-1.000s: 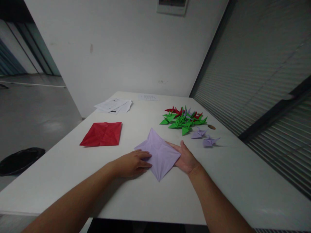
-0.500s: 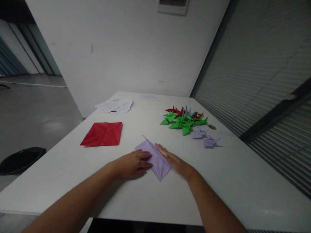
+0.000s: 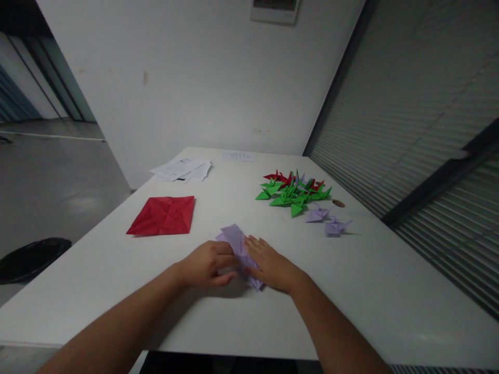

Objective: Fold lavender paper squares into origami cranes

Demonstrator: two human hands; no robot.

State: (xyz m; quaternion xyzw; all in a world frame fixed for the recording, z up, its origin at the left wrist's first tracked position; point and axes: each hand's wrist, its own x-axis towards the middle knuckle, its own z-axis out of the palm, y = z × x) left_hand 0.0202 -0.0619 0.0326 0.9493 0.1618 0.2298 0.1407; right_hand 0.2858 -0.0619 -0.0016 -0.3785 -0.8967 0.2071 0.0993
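A sheet of lilac origami paper [image 3: 235,238], partly folded, lies on the white table [image 3: 234,330] in front of me. My right hand [image 3: 268,264] rests flat over its right part, fingers stretched out and pressing it down. At the paper's left edge is my left hand [image 3: 212,264], its fingers bent and its thumb apart from them. Nothing shows in its grasp, and its fingertips are partly hidden against the paper. Both hands cover much of the middle of the sheet, with its lower tip showing between them.
To the left lies a creased red paper sheet [image 3: 163,215]. Printed papers [image 3: 183,169] sit farther back. Green folded cranes [image 3: 290,195] with red ones are heaped at the right, near two lilac cranes [image 3: 336,227] and a brown disc [image 3: 338,203]. Window blinds [image 3: 429,130] border the right side.
The lilac paper's right side has been folded over leftward, making it narrower. My right hand has moved left onto it, while my left hand's fingers have lifted and curled at its edge.
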